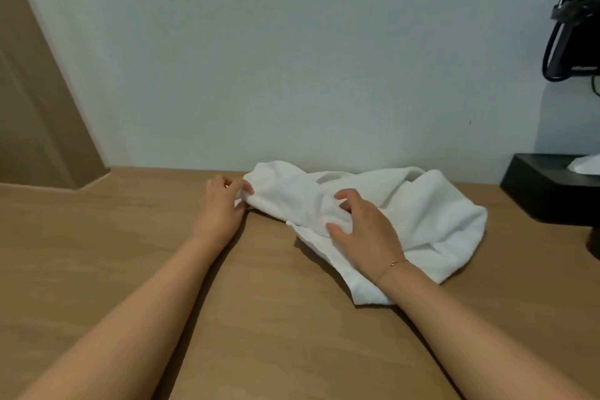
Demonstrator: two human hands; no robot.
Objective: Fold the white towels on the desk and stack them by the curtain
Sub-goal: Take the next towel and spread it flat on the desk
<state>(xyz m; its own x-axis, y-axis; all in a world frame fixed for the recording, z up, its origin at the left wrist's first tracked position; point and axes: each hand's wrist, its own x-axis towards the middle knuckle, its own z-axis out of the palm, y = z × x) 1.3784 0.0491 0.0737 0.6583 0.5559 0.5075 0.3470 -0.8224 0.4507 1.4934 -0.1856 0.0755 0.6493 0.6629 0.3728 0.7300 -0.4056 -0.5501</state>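
The white towel (431,214) lies crumpled on the table (162,269) by the wall; left hand (224,204) pinches its edge, right hand (360,227) clutches a bunch (loosely) — pulling unevenly could leave it twisted.

bare, sleeveless forearms; a thin, seemingly gold bracelet (393,264) circles the right wrist.

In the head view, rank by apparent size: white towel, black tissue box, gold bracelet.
Largest to smallest:
1. white towel
2. black tissue box, though the frame edge cuts it off, so its full size is unsure
3. gold bracelet
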